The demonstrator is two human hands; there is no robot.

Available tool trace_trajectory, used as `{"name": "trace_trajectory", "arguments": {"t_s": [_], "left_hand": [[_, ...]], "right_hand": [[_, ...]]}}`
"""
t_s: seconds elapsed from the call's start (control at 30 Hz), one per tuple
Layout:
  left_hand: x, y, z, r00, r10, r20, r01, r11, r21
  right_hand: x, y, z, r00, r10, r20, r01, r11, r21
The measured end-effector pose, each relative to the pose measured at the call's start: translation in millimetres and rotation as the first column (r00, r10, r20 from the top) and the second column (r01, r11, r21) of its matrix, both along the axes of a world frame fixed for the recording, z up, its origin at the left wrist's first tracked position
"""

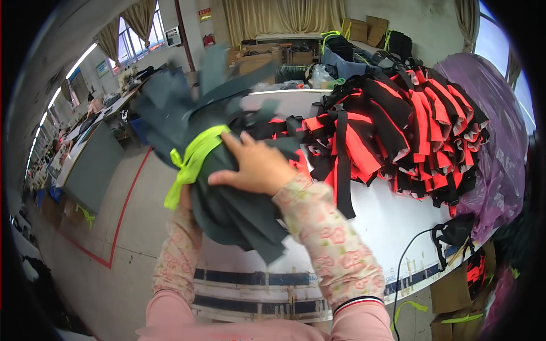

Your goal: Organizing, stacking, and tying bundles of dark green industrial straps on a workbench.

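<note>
A thick bundle of dark grey fabric pieces (pixel 227 199), tied round with a bright yellow-green strip (pixel 190 162), is held up over the near left edge of a white table (pixel 392 216). My right hand (pixel 259 165) lies on top of the bundle beside the strip, fingers spread over the cloth. Under the bundle my left hand (pixel 185 199) grips it from below and is mostly hidden by the fabric. The bundle's far end (pixel 187 94) is blurred.
A big pile of red-and-black strapped fabric pieces (pixel 415 131) covers the table's right half, against a purple plastic sheet (pixel 500 148). A black cable (pixel 406 250) runs to the table's near edge. Cardboard boxes (pixel 455 295) stand below right. Floor with red lines (pixel 122 216) lies to the left.
</note>
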State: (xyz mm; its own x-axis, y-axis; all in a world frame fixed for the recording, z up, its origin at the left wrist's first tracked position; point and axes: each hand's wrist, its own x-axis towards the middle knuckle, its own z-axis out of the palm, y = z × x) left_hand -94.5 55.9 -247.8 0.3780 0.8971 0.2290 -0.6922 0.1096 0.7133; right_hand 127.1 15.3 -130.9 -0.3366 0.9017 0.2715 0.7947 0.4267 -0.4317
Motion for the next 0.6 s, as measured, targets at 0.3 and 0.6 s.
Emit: {"name": "trace_trajectory", "arguments": {"t_s": [0.3,0.6], "left_hand": [[-107,106,-158,0.929,0.295,-0.225,-0.366,0.827,-0.427],[-48,206,-160,0.898,0.323,-0.298,-0.431,0.778,-0.458]], "right_hand": [[-66,121,-237,0.846,-0.136,-0.515,-0.123,0.891,-0.438],[-22,151,-248,0.549,-0.264,-0.793,0.058,0.958,-0.28]]}}
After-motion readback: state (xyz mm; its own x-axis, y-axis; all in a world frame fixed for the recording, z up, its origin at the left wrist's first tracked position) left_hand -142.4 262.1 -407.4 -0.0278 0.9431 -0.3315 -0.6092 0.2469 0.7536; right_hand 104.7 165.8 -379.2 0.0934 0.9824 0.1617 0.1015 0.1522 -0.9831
